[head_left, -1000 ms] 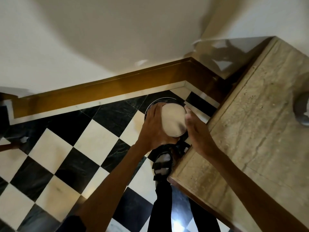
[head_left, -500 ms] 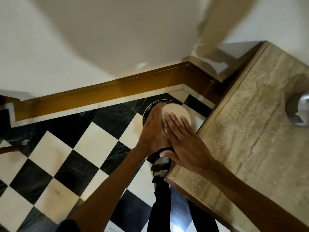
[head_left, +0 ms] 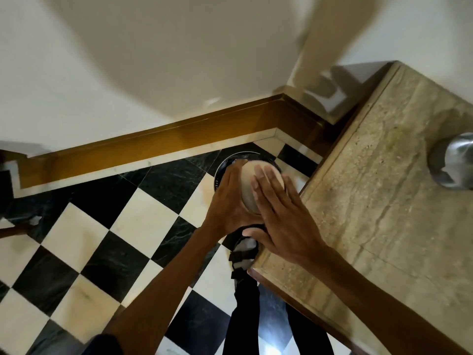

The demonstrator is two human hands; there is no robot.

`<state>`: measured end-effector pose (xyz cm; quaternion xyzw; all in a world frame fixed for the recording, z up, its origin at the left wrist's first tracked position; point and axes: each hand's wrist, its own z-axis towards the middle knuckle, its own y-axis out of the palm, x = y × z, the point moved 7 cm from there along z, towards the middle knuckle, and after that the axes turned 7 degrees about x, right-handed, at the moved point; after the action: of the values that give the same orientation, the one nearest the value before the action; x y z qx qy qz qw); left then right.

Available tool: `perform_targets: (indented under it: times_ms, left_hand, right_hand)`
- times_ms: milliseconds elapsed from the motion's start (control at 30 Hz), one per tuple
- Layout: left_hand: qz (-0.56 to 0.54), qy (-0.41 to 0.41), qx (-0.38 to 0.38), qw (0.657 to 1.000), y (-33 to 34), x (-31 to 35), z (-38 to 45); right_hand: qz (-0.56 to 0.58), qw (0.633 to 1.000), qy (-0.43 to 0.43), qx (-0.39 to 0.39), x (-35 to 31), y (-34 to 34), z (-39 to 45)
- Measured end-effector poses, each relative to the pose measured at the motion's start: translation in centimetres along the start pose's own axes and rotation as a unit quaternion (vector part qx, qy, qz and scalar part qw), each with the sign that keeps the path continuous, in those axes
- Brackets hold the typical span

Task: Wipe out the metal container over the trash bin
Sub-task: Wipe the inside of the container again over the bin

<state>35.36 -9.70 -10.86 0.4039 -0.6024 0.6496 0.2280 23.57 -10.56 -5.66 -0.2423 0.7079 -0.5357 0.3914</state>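
Observation:
A round, pale-looking metal container [head_left: 249,183] is held tilted over the trash bin [head_left: 231,160], a dark round bin with a shiny rim that stands on the floor in the corner. My left hand [head_left: 230,203] grips the container's left side from below. My right hand [head_left: 281,221] lies flat across the container's face, fingers stretched out and slightly apart, with no cloth visible under it. Most of the bin is hidden by the container and both hands.
A marble-topped counter [head_left: 384,201] fills the right side, its corner just below my right wrist. A shiny metal vessel [head_left: 458,162] stands on it at the right edge. My sandalled foot [head_left: 244,252] is on the checkered floor [head_left: 102,239], and a brown baseboard [head_left: 153,147] lines the wall.
My right hand moved from the container's right rim onto its face and slid across it. My left hand kept its grip over the bin.

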Motion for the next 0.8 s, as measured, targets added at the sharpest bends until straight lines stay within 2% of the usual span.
perform_targets:
  times_ms: [100,200,333,467,533,600,700,800]
  left_hand:
    - [-0.006,0.010,0.009,1.000,-0.1,0.0,0.1]
    - [-0.007,0.028,0.014,0.999,0.2,0.1,0.0]
    - [-0.010,0.016,0.001,1.000,0.3,0.7,0.3]
    - [-0.017,0.005,0.009,1.000,0.8,-0.5,-0.6]
    - [-0.020,-0.025,0.023,0.999,1.1,-1.2,-0.5]
    - [-0.015,-0.015,0.002,1.000,1.1,-0.9,-0.4]
    - [-0.018,0.015,0.004,1.000,0.2,-0.2,-0.4]
    - [-0.025,0.012,0.008,1.000,0.3,0.2,-0.5]
  right_hand:
    - [-0.005,0.998,0.001,-0.056,0.0,1.4,0.0]
    - [-0.004,1.000,0.027,-0.016,-0.3,0.4,0.3]
    - [0.004,0.999,0.007,-0.050,-0.2,1.2,0.2]
    - [0.021,0.999,0.028,0.032,-0.6,-0.8,0.3]
    - [-0.005,1.000,0.004,-0.006,-0.6,0.1,0.0]
    - [-0.012,0.999,-0.002,-0.038,-0.5,0.8,-0.2]
    - [-0.017,1.000,0.011,0.011,-0.6,-0.3,0.2]
    - [-0.018,0.999,-0.005,-0.027,-0.3,0.9,0.0]
